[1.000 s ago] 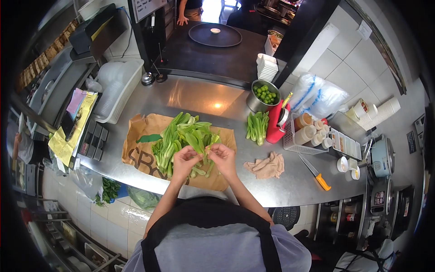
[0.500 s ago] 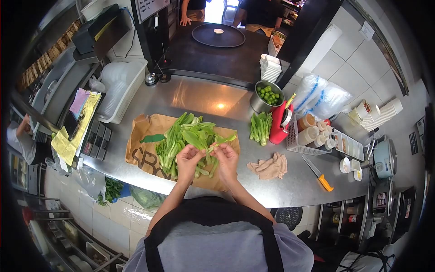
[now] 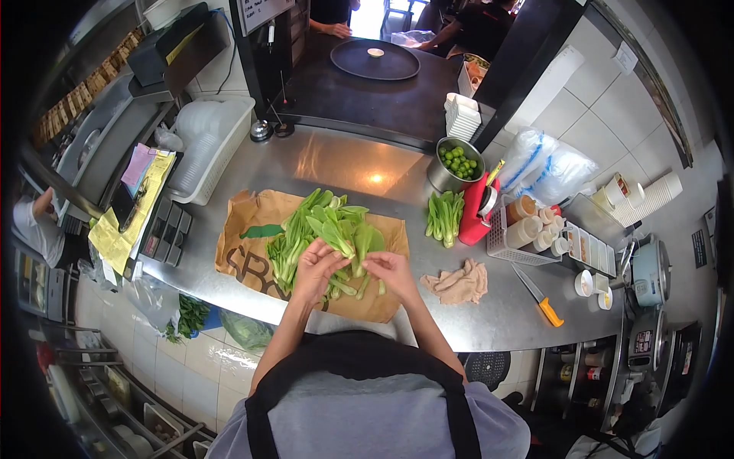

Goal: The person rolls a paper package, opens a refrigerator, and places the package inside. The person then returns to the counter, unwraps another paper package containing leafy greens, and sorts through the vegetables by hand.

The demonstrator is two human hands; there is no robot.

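A small bunch of bok choy stands upright in my left hand, its stem ends between my fingertips and thumb. Just to the right, my right hand pinches the stem end of a separate bok choy leaf. Beneath both hands, a loose pile of leafy greens covers much of a brown paper bag laid flat on the steel counter. Some cut stems lie at the pile's near edge. Another bok choy bunch rests apart, to the right of the paper.
A knife with an orange handle and a crumpled cloth lie on the right. Behind them are a red container, a pot of limes and a basket of bottles. People stand beyond the pass, near a round tray.
My hands have moved apart, the right one going slightly right with a leaf now separate from the bunch. The view has shifted a little. A person's arm beyond the pass now reaches toward clear plastic.
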